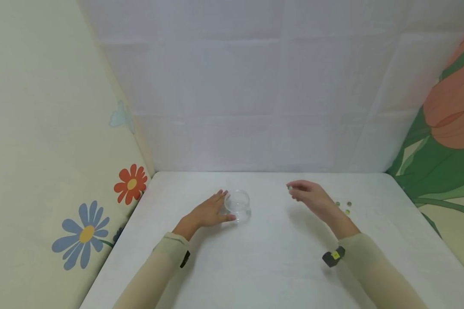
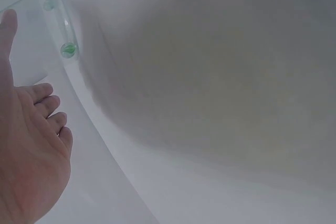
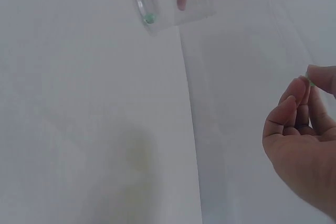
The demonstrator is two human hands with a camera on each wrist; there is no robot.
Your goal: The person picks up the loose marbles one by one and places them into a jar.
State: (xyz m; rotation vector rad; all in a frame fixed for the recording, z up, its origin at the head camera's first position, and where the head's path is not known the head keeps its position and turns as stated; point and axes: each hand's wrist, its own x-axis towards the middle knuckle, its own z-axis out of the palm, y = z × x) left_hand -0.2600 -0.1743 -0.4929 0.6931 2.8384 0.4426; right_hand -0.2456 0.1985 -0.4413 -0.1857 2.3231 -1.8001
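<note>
Marble (image 1: pixel 290 188) pinched in right hand (image 1: pixel 309 196) above the tabletop (image 1: pixel 270 262), toward its far edge, with left hand (image 1: pixel 209 211) spread loosely around one side of a clear container (image 1: pixel 239 206).

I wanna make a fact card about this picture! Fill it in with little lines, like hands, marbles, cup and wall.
Left hand: beside the cup, thumb near its front side
Right hand: pinching a greenish marble above the table
Cup: clear, standing on the table
Marbles in cup: two show, green
Loose marbles: three, on the table beyond the right forearm
Table: white
Left wall: red flower and blue flower
</note>
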